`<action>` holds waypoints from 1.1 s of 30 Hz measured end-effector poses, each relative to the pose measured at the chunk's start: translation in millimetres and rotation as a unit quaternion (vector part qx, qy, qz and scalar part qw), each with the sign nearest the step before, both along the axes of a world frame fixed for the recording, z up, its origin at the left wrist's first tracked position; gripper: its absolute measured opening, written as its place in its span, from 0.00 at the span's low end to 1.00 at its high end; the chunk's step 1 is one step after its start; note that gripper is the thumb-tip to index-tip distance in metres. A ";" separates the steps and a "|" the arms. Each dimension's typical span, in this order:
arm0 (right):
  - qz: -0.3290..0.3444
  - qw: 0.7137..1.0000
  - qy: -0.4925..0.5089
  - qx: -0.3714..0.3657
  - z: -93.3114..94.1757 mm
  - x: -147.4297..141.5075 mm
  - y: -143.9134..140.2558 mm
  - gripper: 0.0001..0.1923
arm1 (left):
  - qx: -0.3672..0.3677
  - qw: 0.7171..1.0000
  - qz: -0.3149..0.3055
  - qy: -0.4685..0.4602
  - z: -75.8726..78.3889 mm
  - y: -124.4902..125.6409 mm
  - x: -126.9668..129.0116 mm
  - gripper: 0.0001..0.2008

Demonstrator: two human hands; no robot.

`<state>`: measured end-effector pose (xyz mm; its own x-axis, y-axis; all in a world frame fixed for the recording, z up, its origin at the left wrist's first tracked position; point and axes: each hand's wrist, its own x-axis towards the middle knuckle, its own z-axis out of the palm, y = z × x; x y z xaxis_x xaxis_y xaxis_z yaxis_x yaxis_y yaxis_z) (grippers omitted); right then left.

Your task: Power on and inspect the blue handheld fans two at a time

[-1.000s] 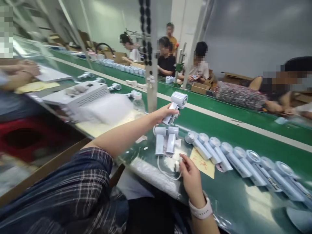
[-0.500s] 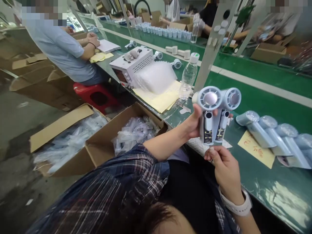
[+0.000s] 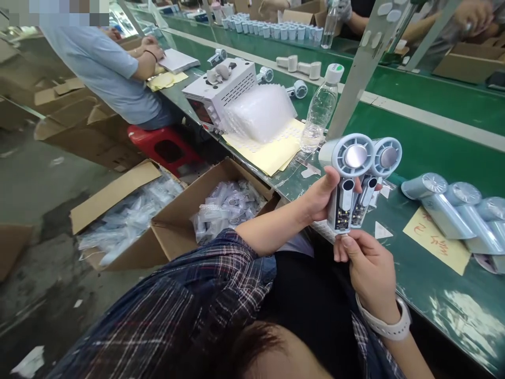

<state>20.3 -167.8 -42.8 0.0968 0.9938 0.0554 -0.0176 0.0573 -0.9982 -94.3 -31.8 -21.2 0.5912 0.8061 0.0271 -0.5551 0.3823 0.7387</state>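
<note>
- Two pale grey handheld fans (image 3: 357, 181) with round silver-centred heads stand upright side by side, right of the frame's centre, held above the near edge of the green conveyor belt (image 3: 430, 142).
- The left hand (image 3: 319, 197) is clasped around their handles from the left, thumb on the front fan's handle.
- The right hand (image 3: 365, 263), a white watch at its wrist, pinches the handles' lower ends from below.
- Just right, a row of bagged fans (image 3: 453, 210) lies on the belt beside a yellow paper note (image 3: 436, 241).
- Behind the fans stands a clear plastic water bottle (image 3: 319, 113).
- Lower left of centre, an open cardboard box (image 3: 173, 231) holds plastic-wrapped pieces.
- At upper left a person in a light blue shirt (image 3: 102, 73) sits on a red stool.
</note>
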 end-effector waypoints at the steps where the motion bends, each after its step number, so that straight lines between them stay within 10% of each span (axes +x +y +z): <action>1: -0.002 1.000 0.027 -0.002 -0.9 -4.2 -1.2 0.16 | 0.010 1.000 -0.001 -0.003 -1.8 -0.7 1.1 0.47; 7: -0.039 0.995 0.091 0.004 0.3 -15.5 -8.1 0.17 | 0.067 0.997 0.029 -0.016 -6.0 -7.6 13.2 0.47; 14: -0.068 0.974 -0.197 0.087 10.6 2.1 -2.7 0.20 | -0.024 0.994 0.060 -0.090 16.7 -5.9 -0.6 0.45; 26: -0.070 0.992 0.105 0.013 -7.4 -18.0 -6.3 0.15 | 0.048 0.993 0.052 -0.091 -3.6 -12.7 -2.9 0.47; 33: -0.074 0.996 -0.049 0.015 -1.4 -1.8 1.0 0.21 | 0.069 0.989 0.060 -0.115 -7.0 -9.5 -8.6 0.45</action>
